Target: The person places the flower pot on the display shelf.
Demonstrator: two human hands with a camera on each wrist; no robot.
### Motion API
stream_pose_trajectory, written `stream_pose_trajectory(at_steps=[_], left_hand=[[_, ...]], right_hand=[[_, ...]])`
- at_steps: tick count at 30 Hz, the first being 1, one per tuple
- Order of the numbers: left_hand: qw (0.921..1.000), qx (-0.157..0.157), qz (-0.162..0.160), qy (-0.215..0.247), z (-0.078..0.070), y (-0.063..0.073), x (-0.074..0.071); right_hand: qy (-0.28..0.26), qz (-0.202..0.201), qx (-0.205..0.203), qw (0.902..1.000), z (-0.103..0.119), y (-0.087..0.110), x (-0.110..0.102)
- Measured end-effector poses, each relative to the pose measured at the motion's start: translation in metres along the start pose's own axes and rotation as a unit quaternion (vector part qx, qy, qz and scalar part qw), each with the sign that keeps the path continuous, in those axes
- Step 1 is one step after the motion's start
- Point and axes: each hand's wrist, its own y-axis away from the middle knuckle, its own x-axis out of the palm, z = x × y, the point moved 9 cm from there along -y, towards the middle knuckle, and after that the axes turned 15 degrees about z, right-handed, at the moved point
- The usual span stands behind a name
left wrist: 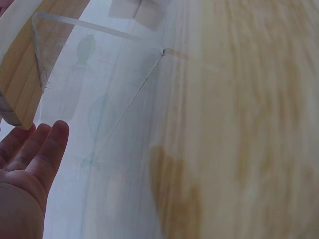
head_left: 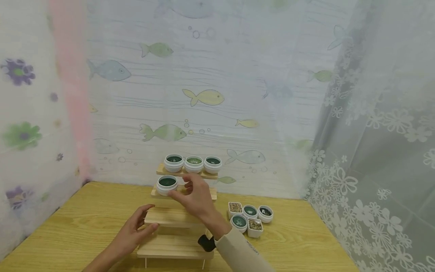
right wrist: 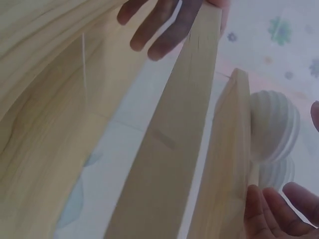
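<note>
A white ribbed bowl (head_left: 167, 186) with dark green contents sits on the left end of the second-highest board (head_left: 200, 192) of a wooden tiered stand. My right hand (head_left: 198, 198) is at this bowl's right side, thumb by its lower edge and fingers spread apart. In the right wrist view the ribbed bowl (right wrist: 273, 125) rests on the board, beside the fingers of that hand (right wrist: 281, 214). At the left end of the board below (head_left: 173, 216) is my left hand (head_left: 130, 232). Its fingers (left wrist: 52, 149) extend close to a board corner (left wrist: 22, 99) in the left wrist view.
Three similar bowls (head_left: 193, 164) line the top board (head_left: 161, 170). Right of the stand, round bowls (head_left: 239, 223) and square cups (head_left: 255, 227) of grainy bits cluster on the wooden table (head_left: 299, 241). The lowest board (head_left: 170, 247) stands at the front; a fish-patterned curtain (head_left: 204, 124) hangs behind.
</note>
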Motion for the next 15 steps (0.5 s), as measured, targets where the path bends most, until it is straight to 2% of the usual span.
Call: stream_pose_trajectory(at_steps=[6, 15], left_hand=[[1.0000, 0.006, -0.005, 0.000, -0.002, 0.000, -0.001], [0.9999, 0.000, -0.006, -0.010, -0.001, -0.001, -0.002]], right_hand=[[0.024, -0.007, -0.018, 0.9995, -0.001, 0.016, -0.014], [0.023, -0.013, -0.030, 0.9992, -0.008, 0.041, -0.034]])
